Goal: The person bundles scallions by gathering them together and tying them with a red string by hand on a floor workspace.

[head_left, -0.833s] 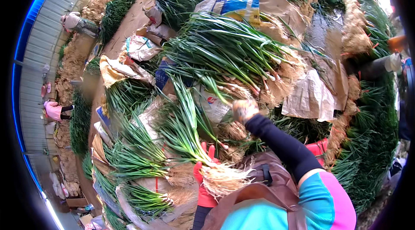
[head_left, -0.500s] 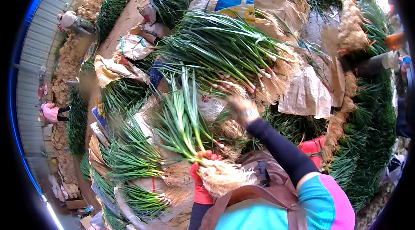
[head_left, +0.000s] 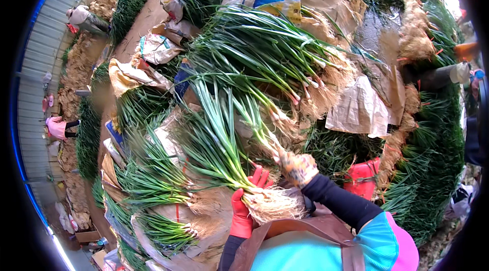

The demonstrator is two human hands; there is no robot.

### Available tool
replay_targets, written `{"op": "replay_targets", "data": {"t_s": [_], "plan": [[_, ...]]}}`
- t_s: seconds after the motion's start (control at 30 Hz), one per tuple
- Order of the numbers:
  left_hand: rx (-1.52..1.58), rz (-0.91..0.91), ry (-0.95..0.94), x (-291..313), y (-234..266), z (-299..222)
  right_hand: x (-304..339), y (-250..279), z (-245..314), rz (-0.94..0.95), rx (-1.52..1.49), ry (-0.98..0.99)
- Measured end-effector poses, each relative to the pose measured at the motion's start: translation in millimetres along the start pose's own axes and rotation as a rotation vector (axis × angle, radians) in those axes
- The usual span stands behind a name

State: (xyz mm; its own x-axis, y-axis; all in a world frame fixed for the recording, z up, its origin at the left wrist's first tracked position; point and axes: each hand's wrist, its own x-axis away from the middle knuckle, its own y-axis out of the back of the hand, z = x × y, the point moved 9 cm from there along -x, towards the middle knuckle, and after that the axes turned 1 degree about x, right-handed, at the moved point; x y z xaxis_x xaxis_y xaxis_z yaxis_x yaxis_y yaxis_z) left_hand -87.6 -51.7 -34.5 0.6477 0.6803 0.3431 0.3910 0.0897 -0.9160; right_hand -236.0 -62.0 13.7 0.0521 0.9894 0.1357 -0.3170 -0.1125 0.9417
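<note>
While the left hand (head_left: 243, 214), red-gloved, has its fingers wrapped round a bunch of green onions (head_left: 220, 144) just above the roots, the right hand (head_left: 299, 168), in a patterned glove, looks to be pinching a smaller bunch (head_left: 259, 127) by its root end. That one's just right of the bigger bunch, and both run roughly parallel, leaves pointing up and away from the person. Right hand's the nearer one to the big onion heap (head_left: 270, 57) beyond. Container-wise, there's a red tub-looking thing (head_left: 362, 182) right of it, plus a cardboard box (head_left: 88, 237) far left; can't tell what's inside either.
</note>
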Motion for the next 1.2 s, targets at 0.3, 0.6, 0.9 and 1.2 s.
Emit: {"op": "replay_targets", "data": {"t_s": [0.3, 0.6, 0.9, 1.2], "plan": [[-0.082, -0.148, 0.164, -2.3, 50.4, 14.7, -11.7, -25.2, -17.1, 0.277, -0.593, -0.007], [-0.206, -0.197, 0.162, 4.4, 52.8, 1.9, -73.7, -63.8, 5.7, 0.292, -1.059, -0.134], [-0.125, -0.176, 0.127, 5.9, 50.5, 5.9, 57.2, -154.6, -104.4, 0.185, -2.032, -0.756], [-0.169, -0.219, 0.208, 9.8, 61.3, 4.1, -17.6, -114.7, 23.4, 0.509, -1.226, -0.366]]}}
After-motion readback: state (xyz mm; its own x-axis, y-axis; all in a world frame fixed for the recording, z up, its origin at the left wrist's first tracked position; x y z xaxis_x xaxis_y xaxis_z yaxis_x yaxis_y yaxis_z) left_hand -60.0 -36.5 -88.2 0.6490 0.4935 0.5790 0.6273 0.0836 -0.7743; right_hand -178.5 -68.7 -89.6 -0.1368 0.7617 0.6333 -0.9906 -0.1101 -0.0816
